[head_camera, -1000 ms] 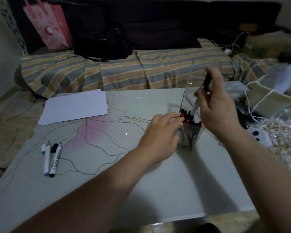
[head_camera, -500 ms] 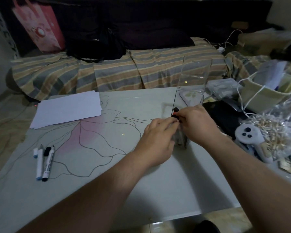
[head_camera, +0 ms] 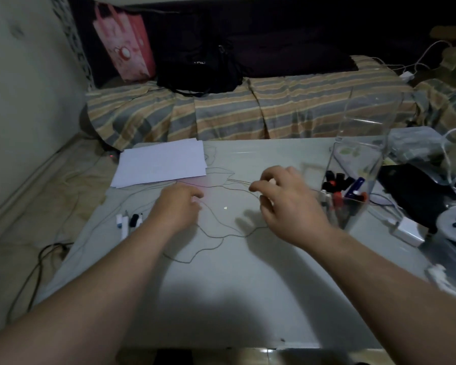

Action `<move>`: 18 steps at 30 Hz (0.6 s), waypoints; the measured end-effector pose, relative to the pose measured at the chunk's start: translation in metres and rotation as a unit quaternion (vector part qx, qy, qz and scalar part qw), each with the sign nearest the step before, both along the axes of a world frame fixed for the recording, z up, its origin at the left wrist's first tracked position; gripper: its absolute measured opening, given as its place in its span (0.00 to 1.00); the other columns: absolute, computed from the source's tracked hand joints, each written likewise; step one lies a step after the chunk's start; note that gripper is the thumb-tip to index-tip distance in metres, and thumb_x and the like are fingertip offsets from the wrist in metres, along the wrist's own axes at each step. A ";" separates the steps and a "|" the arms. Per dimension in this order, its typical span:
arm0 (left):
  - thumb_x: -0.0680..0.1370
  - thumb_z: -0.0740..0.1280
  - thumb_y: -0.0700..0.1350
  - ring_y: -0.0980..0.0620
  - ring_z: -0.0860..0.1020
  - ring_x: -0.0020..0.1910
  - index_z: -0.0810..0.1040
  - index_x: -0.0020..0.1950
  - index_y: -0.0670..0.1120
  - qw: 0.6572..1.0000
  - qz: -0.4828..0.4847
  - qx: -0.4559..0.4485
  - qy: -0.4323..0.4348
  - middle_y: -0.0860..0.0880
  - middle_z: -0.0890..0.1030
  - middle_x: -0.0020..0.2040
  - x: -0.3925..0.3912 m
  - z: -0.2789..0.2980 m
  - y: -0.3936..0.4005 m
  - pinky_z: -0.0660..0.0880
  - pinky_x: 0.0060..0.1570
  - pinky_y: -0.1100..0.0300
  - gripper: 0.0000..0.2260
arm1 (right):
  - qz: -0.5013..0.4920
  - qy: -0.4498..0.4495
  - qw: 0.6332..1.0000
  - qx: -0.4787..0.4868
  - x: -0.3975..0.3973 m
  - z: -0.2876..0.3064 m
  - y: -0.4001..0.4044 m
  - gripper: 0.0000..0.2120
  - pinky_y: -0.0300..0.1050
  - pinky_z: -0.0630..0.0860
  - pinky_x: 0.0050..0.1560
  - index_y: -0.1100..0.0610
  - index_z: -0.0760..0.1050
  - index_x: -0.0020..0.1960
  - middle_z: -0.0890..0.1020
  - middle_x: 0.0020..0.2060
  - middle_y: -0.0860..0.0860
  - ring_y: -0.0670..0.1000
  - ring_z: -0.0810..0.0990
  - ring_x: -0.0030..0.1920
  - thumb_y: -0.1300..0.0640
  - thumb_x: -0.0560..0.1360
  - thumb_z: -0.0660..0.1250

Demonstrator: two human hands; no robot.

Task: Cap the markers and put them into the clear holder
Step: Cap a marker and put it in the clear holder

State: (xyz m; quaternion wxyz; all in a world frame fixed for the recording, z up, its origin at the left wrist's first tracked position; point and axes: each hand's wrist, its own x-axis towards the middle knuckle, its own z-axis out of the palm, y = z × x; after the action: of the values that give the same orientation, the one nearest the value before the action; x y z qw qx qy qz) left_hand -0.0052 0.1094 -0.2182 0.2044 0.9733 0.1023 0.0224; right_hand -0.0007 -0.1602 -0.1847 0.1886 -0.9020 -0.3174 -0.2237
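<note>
Big pale table (head_camera: 221,299) takes up most of the view, with a faint flower outline drawn across its middle. Behind its far edge there's a striped couch (head_camera: 248,111) with a black bag (head_camera: 198,67) and a pink bag (head_camera: 124,43) on it. A stack of white paper (head_camera: 161,164) lies at the table's far left corner. The clear holder (head_camera: 353,164) stands near the right edge, tall back wall up, with a bunch of capped markers (head_camera: 342,188) stuffed in the front part, black and red caps plus a blue one. Both arms come in from the near edge. The right hand (head_camera: 287,201) hovers just left of the holder, fingers loosely curled and spread, holding nothing. The left hand (head_camera: 177,209) is lower and nearer the middle, fingers relaxed, also empty, though it's a bit blurry so I can't tell if it's touching the table. Two loose markers (head_camera: 129,223) lie side by side near the left edge, just left of that hand, one white with a blue end, one with a black cap. A white charger (head_camera: 408,230) sits by the right edge.
</note>
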 end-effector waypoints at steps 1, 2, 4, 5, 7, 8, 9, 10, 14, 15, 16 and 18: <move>0.77 0.69 0.50 0.47 0.77 0.62 0.82 0.60 0.57 0.999 0.031 0.014 0.023 0.50 0.81 0.62 -0.004 -0.004 0.019 0.73 0.65 0.54 0.12 | 0.017 0.012 1.000 -0.003 -0.002 -0.006 0.013 0.15 0.54 0.75 0.47 0.53 0.82 0.57 0.77 0.54 0.52 0.57 0.73 0.50 0.63 0.72 0.66; 0.77 0.68 0.51 0.45 0.77 0.62 0.82 0.60 0.58 0.997 0.056 0.034 0.048 0.48 0.81 0.62 -0.008 -0.010 0.036 0.74 0.65 0.50 0.12 | 0.033 0.024 0.999 -0.007 -0.005 -0.013 0.024 0.15 0.54 0.76 0.47 0.52 0.81 0.56 0.77 0.54 0.52 0.57 0.72 0.49 0.63 0.72 0.65; 0.77 0.67 0.51 0.43 0.76 0.63 0.80 0.61 0.59 0.989 0.083 0.082 0.093 0.48 0.80 0.63 -0.018 -0.018 0.058 0.74 0.64 0.47 0.14 | 0.060 0.047 0.997 -0.022 -0.009 -0.026 0.046 0.15 0.54 0.76 0.46 0.51 0.81 0.57 0.76 0.54 0.51 0.57 0.72 0.50 0.62 0.73 0.64; 0.77 0.66 0.51 0.42 0.76 0.63 0.80 0.63 0.60 0.985 0.089 0.099 0.105 0.47 0.78 0.64 -0.024 -0.020 0.063 0.75 0.63 0.48 0.14 | 0.073 0.059 0.995 -0.031 -0.011 -0.033 0.055 0.15 0.54 0.76 0.46 0.51 0.80 0.58 0.76 0.54 0.51 0.57 0.72 0.50 0.61 0.73 0.64; 0.78 0.65 0.49 0.41 0.75 0.62 0.78 0.64 0.61 0.982 0.094 0.121 0.110 0.46 0.75 0.65 -0.032 -0.023 0.070 0.75 0.61 0.49 0.16 | 0.093 0.085 0.991 -0.051 -0.016 -0.047 0.072 0.15 0.55 0.77 0.46 0.51 0.80 0.58 0.76 0.55 0.51 0.57 0.73 0.51 0.60 0.73 0.63; 0.78 0.65 0.48 0.41 0.75 0.62 0.78 0.65 0.61 0.982 0.091 0.127 0.105 0.46 0.75 0.64 -0.034 -0.026 0.073 0.74 0.60 0.49 0.17 | 0.098 0.098 0.988 -0.062 -0.018 -0.053 0.079 0.15 0.55 0.77 0.46 0.51 0.80 0.57 0.76 0.55 0.51 0.57 0.72 0.51 0.60 0.73 0.63; 0.78 0.65 0.47 0.40 0.75 0.61 0.77 0.65 0.61 0.982 0.092 0.129 0.098 0.45 0.74 0.64 -0.035 -0.028 0.074 0.74 0.59 0.50 0.17 | 0.100 0.110 0.986 -0.073 -0.019 -0.057 0.085 0.15 0.55 0.77 0.46 0.50 0.80 0.58 0.75 0.55 0.51 0.57 0.72 0.52 0.60 0.74 0.63; 0.79 0.64 0.46 0.40 0.75 0.61 0.77 0.65 0.61 0.983 0.093 0.127 0.095 0.45 0.74 0.63 -0.036 -0.031 0.076 0.74 0.58 0.50 0.17 | 0.101 0.120 0.985 -0.078 -0.021 -0.059 0.090 0.15 0.55 0.77 0.47 0.50 0.80 0.58 0.75 0.56 0.50 0.56 0.71 0.53 0.59 0.74 0.62; 0.80 0.66 0.42 0.41 0.76 0.58 0.81 0.64 0.58 0.990 0.073 0.096 0.068 0.45 0.74 0.60 -0.030 -0.039 0.079 0.74 0.57 0.53 0.16 | 0.108 0.144 0.981 -0.076 -0.026 -0.059 0.102 0.16 0.54 0.76 0.49 0.50 0.79 0.62 0.74 0.57 0.50 0.56 0.71 0.56 0.58 0.77 0.61; 0.80 0.67 0.42 0.41 0.76 0.58 0.82 0.63 0.58 0.991 0.073 0.093 0.057 0.46 0.73 0.59 -0.029 -0.039 0.079 0.74 0.57 0.54 0.15 | 0.110 0.144 0.981 -0.074 -0.026 -0.058 0.103 0.16 0.54 0.76 0.50 0.50 0.79 0.62 0.74 0.57 0.50 0.55 0.71 0.56 0.57 0.78 0.60; 0.79 0.68 0.41 0.42 0.74 0.59 0.82 0.62 0.58 0.992 0.076 0.095 0.046 0.46 0.73 0.59 -0.028 -0.038 0.079 0.73 0.58 0.54 0.15 | 0.111 0.144 0.981 -0.070 -0.027 -0.057 0.102 0.16 0.54 0.76 0.50 0.50 0.79 0.62 0.74 0.57 0.50 0.55 0.71 0.56 0.57 0.77 0.60; 0.77 0.70 0.41 0.42 0.70 0.62 0.81 0.61 0.59 0.988 0.088 0.119 0.039 0.47 0.73 0.60 -0.028 -0.035 0.078 0.71 0.59 0.53 0.17 | 0.107 0.145 0.981 -0.066 -0.026 -0.056 0.100 0.16 0.54 0.76 0.49 0.50 0.79 0.61 0.74 0.56 0.50 0.55 0.71 0.55 0.57 0.77 0.60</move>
State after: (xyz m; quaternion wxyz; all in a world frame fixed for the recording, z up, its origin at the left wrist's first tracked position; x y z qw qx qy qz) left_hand -0.0334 0.1869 -0.2533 0.0804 0.9781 0.1917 0.0139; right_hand -0.0270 -0.0606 -0.2409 0.1957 -0.8959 -0.3958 -0.0479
